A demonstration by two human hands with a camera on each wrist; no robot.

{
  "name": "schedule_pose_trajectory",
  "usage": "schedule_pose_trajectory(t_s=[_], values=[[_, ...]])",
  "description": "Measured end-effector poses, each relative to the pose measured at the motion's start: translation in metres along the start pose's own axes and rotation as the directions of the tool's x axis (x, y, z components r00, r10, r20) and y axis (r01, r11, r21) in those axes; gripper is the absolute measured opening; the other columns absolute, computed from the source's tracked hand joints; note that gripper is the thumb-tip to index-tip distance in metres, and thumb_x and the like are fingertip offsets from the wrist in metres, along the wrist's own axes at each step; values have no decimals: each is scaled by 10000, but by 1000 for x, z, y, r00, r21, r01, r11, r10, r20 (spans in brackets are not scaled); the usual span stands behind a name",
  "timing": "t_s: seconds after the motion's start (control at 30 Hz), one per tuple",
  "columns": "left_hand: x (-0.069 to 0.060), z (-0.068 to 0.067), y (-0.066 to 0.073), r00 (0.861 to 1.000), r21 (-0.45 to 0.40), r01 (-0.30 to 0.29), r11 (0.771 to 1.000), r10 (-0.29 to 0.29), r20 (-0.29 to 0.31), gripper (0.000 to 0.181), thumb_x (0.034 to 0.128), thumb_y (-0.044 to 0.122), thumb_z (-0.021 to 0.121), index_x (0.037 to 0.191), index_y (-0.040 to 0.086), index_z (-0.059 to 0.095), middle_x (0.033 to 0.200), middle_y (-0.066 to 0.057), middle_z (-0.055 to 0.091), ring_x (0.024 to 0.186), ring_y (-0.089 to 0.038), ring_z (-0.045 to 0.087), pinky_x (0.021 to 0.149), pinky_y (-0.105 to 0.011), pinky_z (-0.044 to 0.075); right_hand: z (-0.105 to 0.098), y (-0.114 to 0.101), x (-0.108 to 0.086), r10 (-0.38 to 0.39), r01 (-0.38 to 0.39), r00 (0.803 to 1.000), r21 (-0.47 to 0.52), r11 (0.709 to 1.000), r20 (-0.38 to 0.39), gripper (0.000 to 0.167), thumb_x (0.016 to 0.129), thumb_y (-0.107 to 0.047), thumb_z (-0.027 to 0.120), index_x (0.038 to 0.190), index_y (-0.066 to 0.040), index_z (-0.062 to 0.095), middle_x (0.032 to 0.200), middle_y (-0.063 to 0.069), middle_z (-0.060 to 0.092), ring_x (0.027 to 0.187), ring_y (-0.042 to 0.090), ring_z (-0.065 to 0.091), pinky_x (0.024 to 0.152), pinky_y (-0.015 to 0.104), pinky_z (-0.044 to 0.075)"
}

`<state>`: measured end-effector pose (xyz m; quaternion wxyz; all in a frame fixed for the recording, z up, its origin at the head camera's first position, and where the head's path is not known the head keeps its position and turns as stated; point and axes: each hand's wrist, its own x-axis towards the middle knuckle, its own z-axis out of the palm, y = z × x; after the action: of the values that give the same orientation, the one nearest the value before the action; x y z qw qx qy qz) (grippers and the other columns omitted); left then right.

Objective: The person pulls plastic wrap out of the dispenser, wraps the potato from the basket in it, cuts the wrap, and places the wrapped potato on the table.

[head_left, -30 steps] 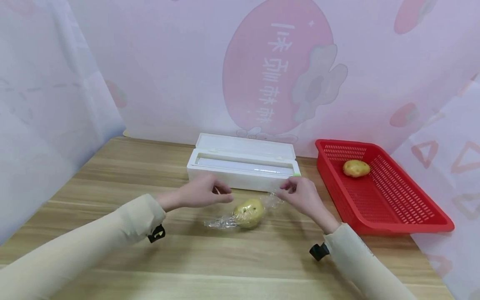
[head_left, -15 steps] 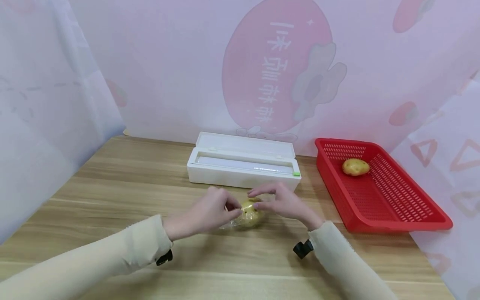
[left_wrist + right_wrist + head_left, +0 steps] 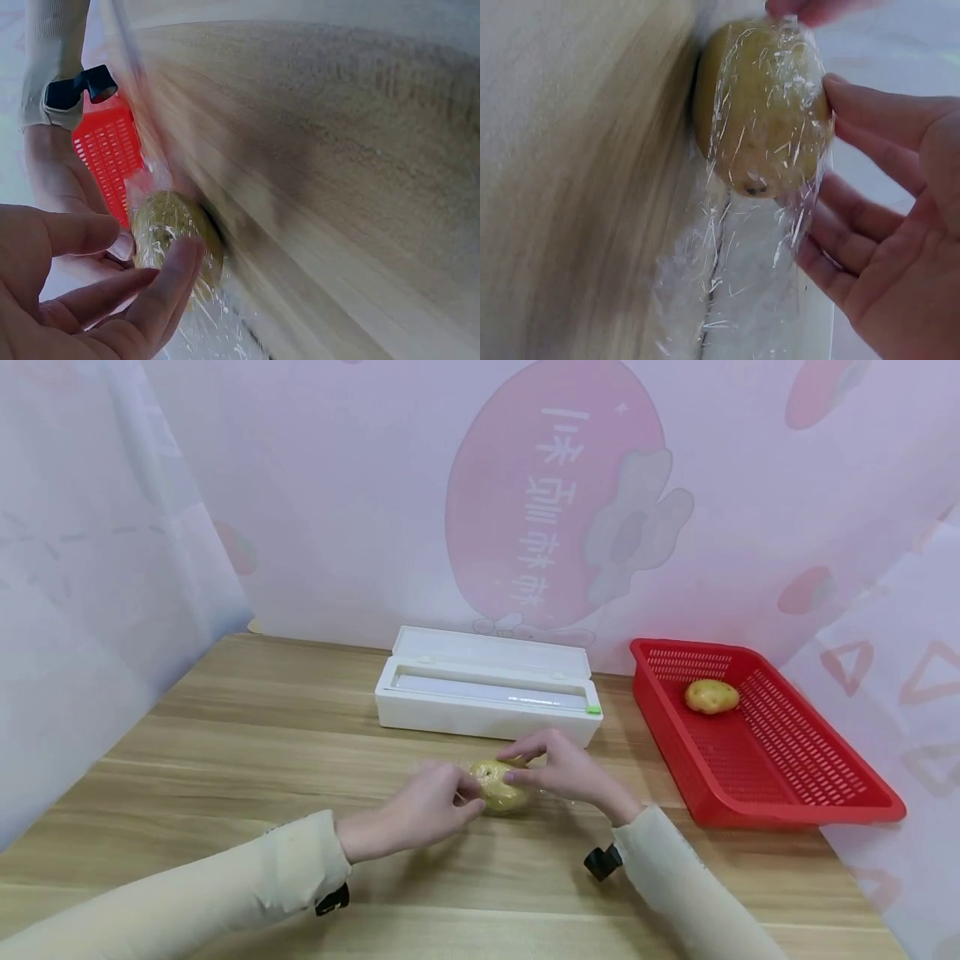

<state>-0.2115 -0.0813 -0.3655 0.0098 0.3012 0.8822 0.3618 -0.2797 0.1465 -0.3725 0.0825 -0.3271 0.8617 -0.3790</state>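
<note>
A potato point(image 3: 498, 787) in clear plastic wrap point(image 3: 727, 262) lies on the wooden table. My right hand point(image 3: 562, 772) holds it from the right, thumb on its near side and fingers behind. In the right wrist view a loose tail of wrap trails from the potato's end. At the left end is my left hand point(image 3: 420, 810), its fingers loosely bent and the tips at the potato. The left wrist view shows its thumb and fingers point(image 3: 176, 270) spread apart; whether they catch any wrap cannot be told.
Behind the hands stands a white plastic wrap box point(image 3: 487, 714) with its lid raised and a roll inside. To the right, a red basket point(image 3: 675, 760) holds another potato point(image 3: 711, 697). A printed cloth point(image 3: 337, 527) hangs behind the table.
Both hands have come in from either side to the potato, and the right hand has taken hold. The potato has turned, and the wrap tail at its left no longer shows.
</note>
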Motion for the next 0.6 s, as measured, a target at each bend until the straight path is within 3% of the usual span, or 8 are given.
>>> schedule_pose_trajectory(t_s=[0.07, 0.13, 0.27, 0.4, 0.6], values=[[-1, 1, -2, 1000, -21, 15, 1000, -15, 4, 42, 870, 41, 693, 834, 34, 713, 661, 17, 625, 552, -39, 515, 490, -224, 434, 2, -1, -1, 34, -35, 999, -5, 999, -20, 288, 849, -216, 798, 1120, -128, 758, 1039, -39, 708, 919, 155, 646, 793, 401, 528], [0, 2, -6, 1000, -75, 24, 997, -24, 3, 40, 857, 18, 705, 895, 7, 701, 716, -47, 659, 575, -73, 572, 489, -206, 455, 3, -1, -3, 56, -56, 998, -2, 998, -39, 289, 843, -238, 804, 1104, -121, 763, 963, -48, 709, 844, 156, 647, 728, 362, 534], [5, 5, -15, 998, -217, 59, 974, -56, 17, 249, 841, 1, 736, 1078, -53, 681, 961, -167, 707, 757, -196, 693, 621, -223, 545, 4, 0, -8, 62, -59, 996, 54, 997, -57, 281, 852, -240, 796, 1087, -90, 762, 884, -46, 714, 760, 186, 652, 659, 331, 539], [10, 6, -21, 995, -322, 101, 941, -92, 42, 349, 821, 35, 782, 1146, -32, 675, 1079, -177, 693, 814, -208, 705, 688, -243, 554, 7, 1, -14, 100, -86, 992, 170, 982, -72, 273, 855, -193, 793, 1091, -62, 756, 938, 35, 729, 803, 205, 680, 682, 325, 558], [13, 7, -21, 988, -392, 149, 908, -123, 89, 558, 723, -3, 849, 1230, -50, 621, 1180, -206, 647, 920, -264, 696, 771, -283, 554, 16, -6, -21, 247, -193, 955, 286, 939, -166, 302, 799, -168, 841, 1068, -57, 762, 955, 75, 733, 833, 187, 696, 700, 311, 563]])
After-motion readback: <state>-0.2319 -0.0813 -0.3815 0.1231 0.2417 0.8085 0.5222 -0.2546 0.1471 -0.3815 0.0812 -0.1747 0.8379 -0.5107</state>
